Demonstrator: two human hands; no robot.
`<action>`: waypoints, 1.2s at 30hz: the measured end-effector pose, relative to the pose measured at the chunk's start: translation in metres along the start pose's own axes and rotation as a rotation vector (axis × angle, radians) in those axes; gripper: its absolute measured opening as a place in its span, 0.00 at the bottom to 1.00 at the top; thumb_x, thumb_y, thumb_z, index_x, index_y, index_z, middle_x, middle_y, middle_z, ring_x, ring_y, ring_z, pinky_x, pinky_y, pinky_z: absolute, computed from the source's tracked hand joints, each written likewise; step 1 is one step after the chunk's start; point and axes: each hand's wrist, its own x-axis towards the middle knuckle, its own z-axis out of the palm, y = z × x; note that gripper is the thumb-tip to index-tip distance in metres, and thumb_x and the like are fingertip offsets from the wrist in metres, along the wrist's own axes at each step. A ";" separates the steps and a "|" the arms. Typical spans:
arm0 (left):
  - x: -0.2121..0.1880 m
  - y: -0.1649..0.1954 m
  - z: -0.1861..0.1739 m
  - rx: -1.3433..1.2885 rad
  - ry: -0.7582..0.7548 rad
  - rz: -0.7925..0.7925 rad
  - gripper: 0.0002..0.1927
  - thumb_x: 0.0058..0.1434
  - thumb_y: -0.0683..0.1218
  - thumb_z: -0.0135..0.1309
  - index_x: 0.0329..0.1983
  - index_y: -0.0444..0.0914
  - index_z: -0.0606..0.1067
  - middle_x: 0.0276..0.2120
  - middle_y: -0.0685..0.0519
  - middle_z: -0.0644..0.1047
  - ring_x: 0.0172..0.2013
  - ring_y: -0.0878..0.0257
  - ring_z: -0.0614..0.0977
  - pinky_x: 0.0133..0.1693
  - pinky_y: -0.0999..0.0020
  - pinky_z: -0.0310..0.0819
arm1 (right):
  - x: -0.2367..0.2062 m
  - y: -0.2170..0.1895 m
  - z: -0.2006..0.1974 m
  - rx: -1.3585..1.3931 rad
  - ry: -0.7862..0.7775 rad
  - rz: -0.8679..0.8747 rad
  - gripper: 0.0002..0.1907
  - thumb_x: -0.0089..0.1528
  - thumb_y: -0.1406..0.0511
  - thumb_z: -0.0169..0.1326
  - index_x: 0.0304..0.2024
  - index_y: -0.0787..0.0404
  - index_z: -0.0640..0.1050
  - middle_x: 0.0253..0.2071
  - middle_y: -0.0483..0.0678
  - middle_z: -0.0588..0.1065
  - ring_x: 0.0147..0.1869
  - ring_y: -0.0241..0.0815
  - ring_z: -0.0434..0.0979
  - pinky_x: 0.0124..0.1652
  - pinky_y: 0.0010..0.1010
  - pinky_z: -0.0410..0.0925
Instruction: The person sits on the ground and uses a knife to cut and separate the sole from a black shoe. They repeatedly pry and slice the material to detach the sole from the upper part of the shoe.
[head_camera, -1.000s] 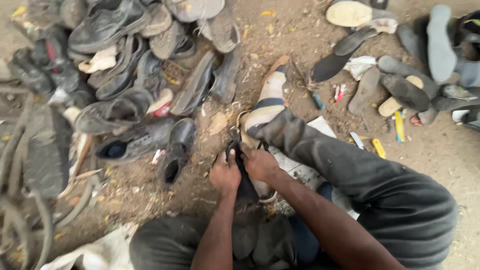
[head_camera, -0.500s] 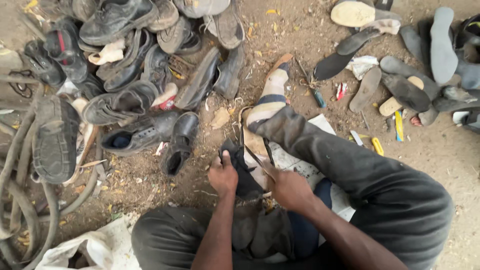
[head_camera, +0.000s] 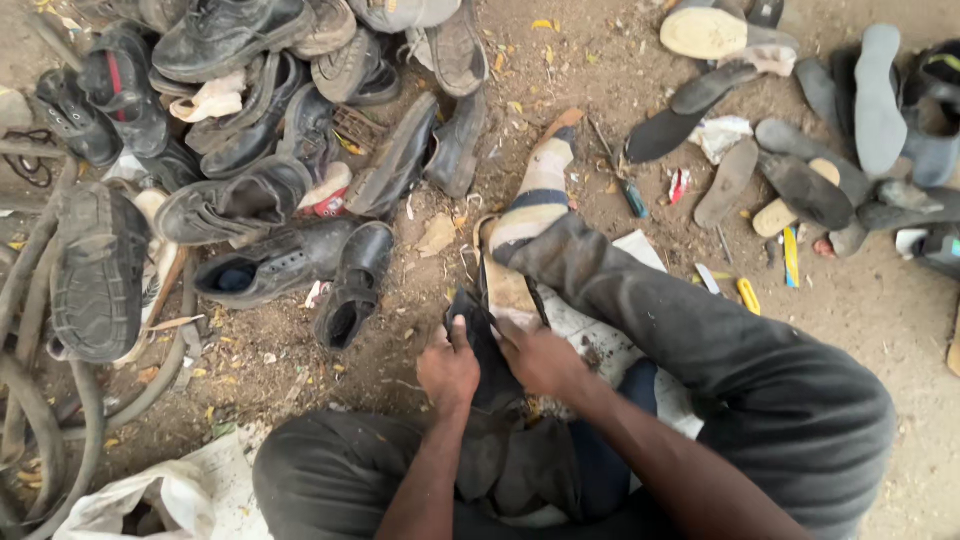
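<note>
Left hand (head_camera: 447, 368) and right hand (head_camera: 540, 357) both closed on dark shoe piece (head_camera: 482, 340), centre frame, between knees. Bare dirt ground (head_camera: 590, 75), littered. Worn shoe pile (head_camera: 250, 130) upper left; loose soles (head_camera: 800, 150) upper right.

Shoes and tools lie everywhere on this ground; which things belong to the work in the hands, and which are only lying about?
In the work:
left hand
right hand
dark shoe piece pressed between both hands
tan sole under it

Lying about:
shoe pile
loose soles
yellow cutters
rubber hoses
white bag
</note>
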 end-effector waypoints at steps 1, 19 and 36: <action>-0.004 -0.003 -0.003 0.002 0.004 0.028 0.25 0.67 0.61 0.47 0.40 0.36 0.81 0.31 0.35 0.80 0.34 0.33 0.81 0.37 0.39 0.73 | 0.010 -0.008 0.001 -0.017 0.043 -0.064 0.14 0.70 0.56 0.49 0.53 0.55 0.74 0.33 0.61 0.79 0.38 0.67 0.80 0.39 0.56 0.72; -0.073 -0.029 -0.053 -0.104 0.042 0.016 0.25 0.69 0.57 0.48 0.30 0.31 0.73 0.24 0.32 0.76 0.29 0.31 0.78 0.30 0.40 0.68 | -0.031 -0.034 -0.037 -0.226 -0.292 0.014 0.27 0.67 0.56 0.46 0.69 0.47 0.64 0.37 0.60 0.79 0.42 0.65 0.79 0.42 0.59 0.69; -0.172 -0.066 -0.114 -0.178 -0.038 0.007 0.16 0.63 0.55 0.53 0.32 0.37 0.79 0.18 0.41 0.78 0.19 0.45 0.82 0.22 0.53 0.75 | -0.134 -0.035 -0.129 -0.330 -0.632 0.025 0.32 0.64 0.61 0.48 0.72 0.46 0.65 0.37 0.58 0.80 0.41 0.61 0.81 0.41 0.52 0.71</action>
